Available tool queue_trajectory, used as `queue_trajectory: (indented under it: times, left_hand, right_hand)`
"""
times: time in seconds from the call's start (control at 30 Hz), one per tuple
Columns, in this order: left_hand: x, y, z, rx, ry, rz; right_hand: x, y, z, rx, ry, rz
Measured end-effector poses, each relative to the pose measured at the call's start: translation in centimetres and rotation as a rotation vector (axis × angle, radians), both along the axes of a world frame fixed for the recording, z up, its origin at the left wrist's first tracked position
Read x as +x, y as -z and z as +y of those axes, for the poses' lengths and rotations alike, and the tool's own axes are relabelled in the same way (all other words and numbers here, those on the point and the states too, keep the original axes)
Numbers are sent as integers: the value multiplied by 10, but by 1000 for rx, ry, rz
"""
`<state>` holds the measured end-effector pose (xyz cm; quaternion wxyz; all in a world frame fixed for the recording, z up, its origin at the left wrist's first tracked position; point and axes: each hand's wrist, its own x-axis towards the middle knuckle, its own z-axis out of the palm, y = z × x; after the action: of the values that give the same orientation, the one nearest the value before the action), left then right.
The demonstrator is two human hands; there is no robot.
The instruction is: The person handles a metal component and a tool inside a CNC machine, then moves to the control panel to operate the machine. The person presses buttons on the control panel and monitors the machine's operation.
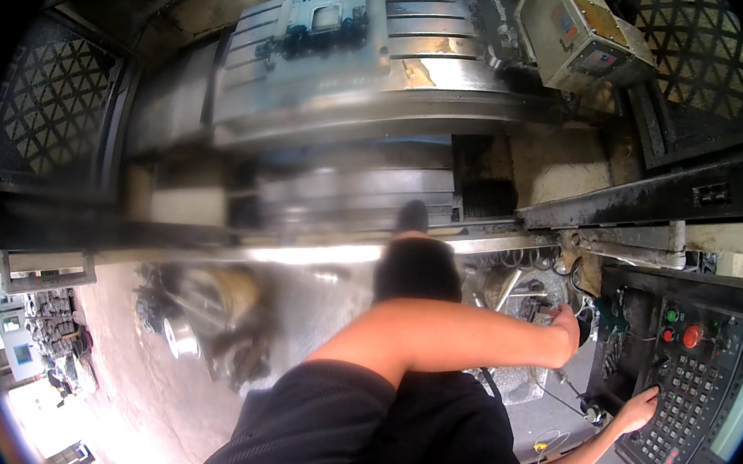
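Observation:
My left arm reaches across my body to the right. My left hand (564, 330) is bent at the wrist with its fingers curled round something dark, mostly hidden, beside the control panel's stand. Low on the right, my right hand (639, 409) touches the left edge of the keypad on a dark control panel (689, 381), a finger stretched onto it and nothing held. Above the keypad sit a large red push button (692, 336) and smaller green and red ones. Ahead, a milky, see-through plate (361, 56) with a square opening lies on the machine's slotted metal table (433, 25).
A boxy beige machine unit (561, 25) stands at the table's right end. Mesh-patterned door windows (696, 53) flank the enclosure. The metal front sill (320, 253) runs across before me. Left of my legs, a blurred yellowish round object (223, 298) stands on the floor. Cables hang near the panel.

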<state>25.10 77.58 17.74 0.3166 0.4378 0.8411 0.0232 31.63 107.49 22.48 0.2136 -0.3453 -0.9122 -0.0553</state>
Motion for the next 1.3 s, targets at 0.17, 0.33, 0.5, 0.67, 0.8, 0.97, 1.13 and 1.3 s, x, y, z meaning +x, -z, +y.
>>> queue_trajectory:
  times: [0.17,0.33,0.5,0.67,0.8,0.97,1.13,1.3]
  left_hand:
    - [0,-2,-1,13,11,-9]
    - [0,2,2,-16,26,3]
    - [-1,-5,-4,-5,39,-9]
    - [0,-1,-1,0,27,10]
    - [0,1,0,10,20,4]
    - [0,-2,-2,20,26,-10]
    - [-1,-6,-7,26,-4,-10]
    - [1,-3,-2,14,17,11]
  right_hand:
    - [0,11,23,-357,36,174]
    - [3,16,23,6,-103,111]
    - [2,4,6,-5,10,15]
    - [2,6,9,12,2,42]
    - [2,10,17,12,-7,49]
    - [8,22,46,42,-63,50]
    - [-1,17,26,-136,-41,156]
    - [5,22,35,9,-73,111]
